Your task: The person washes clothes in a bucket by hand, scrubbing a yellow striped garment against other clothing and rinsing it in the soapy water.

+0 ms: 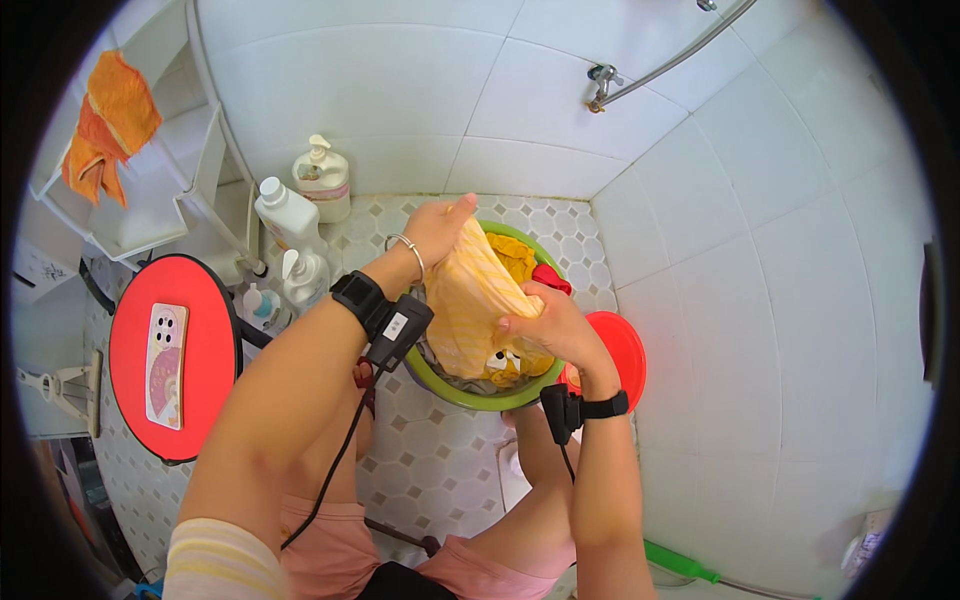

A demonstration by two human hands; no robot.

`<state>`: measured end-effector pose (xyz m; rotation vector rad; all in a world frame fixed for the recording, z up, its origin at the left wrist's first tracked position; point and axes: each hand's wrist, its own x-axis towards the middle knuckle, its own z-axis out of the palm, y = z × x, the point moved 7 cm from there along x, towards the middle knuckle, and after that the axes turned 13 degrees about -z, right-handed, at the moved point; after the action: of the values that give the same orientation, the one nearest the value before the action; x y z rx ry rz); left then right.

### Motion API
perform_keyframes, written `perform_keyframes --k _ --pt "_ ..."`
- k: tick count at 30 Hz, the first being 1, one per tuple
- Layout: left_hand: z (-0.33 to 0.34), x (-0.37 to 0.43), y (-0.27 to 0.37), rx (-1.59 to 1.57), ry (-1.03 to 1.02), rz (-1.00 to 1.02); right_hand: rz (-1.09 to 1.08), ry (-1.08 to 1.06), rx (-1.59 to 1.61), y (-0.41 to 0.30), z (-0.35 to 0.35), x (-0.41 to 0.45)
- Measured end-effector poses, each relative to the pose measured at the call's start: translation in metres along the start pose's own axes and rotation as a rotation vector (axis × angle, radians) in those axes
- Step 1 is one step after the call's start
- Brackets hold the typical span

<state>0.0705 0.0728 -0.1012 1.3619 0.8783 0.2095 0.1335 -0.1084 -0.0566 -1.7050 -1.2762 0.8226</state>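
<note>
A yellow striped wet cloth garment (pixel 469 307) is stretched between my two hands above a green-rimmed basin (pixel 480 397). My left hand (pixel 439 229) grips its upper left edge, thumb on top. My right hand (pixel 551 322) pinches its right edge between thumb and fingers. Under and behind it, the basin holds a mustard-yellow cloth (pixel 511 255), a red cloth (pixel 551 278) and greyish cloth, partly hidden. Each wrist wears a black strapped device with a cable.
A red basin (pixel 626 360) stands right of the green one. Several white bottles (pixel 289 214) stand at the left, by a white shelf with an orange cloth (pixel 120 105). A phone (pixel 166 367) lies on a red round stool (pixel 202 322). A tap (pixel 602 82) is on the tiled wall.
</note>
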Motion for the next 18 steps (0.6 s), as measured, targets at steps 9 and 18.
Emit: perform_keyframes --k 9,18 --pt "0.049 -0.044 0.013 0.808 -0.413 0.276 -0.222 0.476 0.788 0.021 -0.077 -0.019" --pt "0.081 -0.010 -0.006 -0.842 -0.550 -0.077 -0.144 0.731 0.763 0.001 -0.028 0.005"
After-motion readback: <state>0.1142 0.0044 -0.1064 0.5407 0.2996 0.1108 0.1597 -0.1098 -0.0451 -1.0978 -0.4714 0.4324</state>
